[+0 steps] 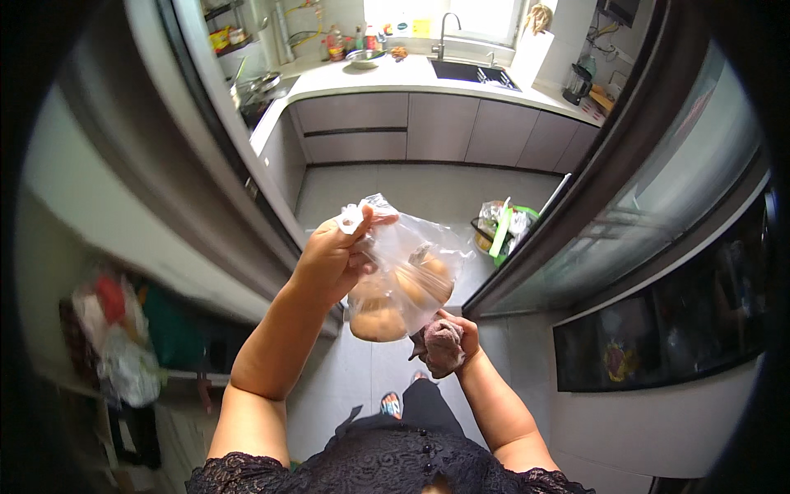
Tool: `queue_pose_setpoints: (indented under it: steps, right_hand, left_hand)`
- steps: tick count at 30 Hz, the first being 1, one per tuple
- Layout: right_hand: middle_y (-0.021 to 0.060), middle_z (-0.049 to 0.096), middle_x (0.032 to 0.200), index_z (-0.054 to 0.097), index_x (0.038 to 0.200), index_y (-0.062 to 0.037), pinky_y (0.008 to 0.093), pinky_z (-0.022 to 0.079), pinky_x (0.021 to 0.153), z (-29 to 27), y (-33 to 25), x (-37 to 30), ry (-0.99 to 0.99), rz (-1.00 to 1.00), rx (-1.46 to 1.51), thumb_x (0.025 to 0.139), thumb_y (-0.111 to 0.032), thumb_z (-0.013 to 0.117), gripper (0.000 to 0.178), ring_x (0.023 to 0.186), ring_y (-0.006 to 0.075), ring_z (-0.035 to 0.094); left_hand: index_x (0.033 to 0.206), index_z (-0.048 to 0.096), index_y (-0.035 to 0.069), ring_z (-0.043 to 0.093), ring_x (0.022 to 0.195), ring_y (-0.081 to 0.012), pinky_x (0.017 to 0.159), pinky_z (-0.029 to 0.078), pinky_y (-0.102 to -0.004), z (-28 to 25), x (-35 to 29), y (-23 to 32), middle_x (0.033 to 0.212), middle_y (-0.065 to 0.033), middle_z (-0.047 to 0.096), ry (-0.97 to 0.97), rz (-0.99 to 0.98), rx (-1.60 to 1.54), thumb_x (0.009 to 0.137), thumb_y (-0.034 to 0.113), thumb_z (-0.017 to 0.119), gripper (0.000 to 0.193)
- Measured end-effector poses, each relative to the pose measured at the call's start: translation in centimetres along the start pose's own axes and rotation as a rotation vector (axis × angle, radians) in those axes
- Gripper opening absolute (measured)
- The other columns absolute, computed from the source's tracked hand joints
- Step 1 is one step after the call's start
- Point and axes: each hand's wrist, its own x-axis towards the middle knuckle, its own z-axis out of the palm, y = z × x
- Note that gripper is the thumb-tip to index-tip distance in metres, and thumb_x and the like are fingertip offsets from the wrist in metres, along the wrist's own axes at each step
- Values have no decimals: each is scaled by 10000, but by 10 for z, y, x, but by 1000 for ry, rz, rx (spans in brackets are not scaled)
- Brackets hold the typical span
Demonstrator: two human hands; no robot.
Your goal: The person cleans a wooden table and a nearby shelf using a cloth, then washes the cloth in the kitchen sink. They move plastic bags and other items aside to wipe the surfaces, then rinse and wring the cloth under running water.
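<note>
Bag (428,235): thin clear plastic, hanging just right of the left hand and mostly above the right hand, with rounded tan items (377,325) weighing down its lower part; whether these are potatoes or something else, I cannot tell.
Left hand (337,251): grasping the bag's gathered top, thumb on the upper side.
Right hand (467,333): closed round a bunched mauve cloth (440,346), just below the bag; whether cloth and bag touch is unclear.
Step in hand: seemingly holding the loaded bag up by its top, the left hand taking the weight.
Next move calls for: probably a firm left grip and a level lift, since thin plastic could stretch or tear.
Bottles (336,45): on the counter (370,80) well beyond the left hand, coloured labels too small to read.
Sandal (391,404): between the hands but lower, pale marks on its strap, perhaps lettering.
Bag's writing: none I can make out.
</note>
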Motion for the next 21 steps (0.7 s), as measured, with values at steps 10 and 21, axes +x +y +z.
queue_pose_setpoints:
  steps: [10,21]
  right_hand:
    - [184,594,1046,362,1330,-20,407,541,682,-18,-201,250,-5,-54,11,783,-281,482,618,826,288,624]
    - [213,590,1090,377,1315,-19,448,547,738,-83,-381,495,85,-82,34,780,-213,506,584,900,320,633]
  left_hand:
    - [1032,623,-26,459,525,-46,426,370,-200,-91,262,119,757,-20,588,115,98,37,924,320,548,370]
    - [1025,592,-44,538,565,-75,428,412,-188,-209,564,199,881,-81,649,-9,-3,-98,923,298,550,359]
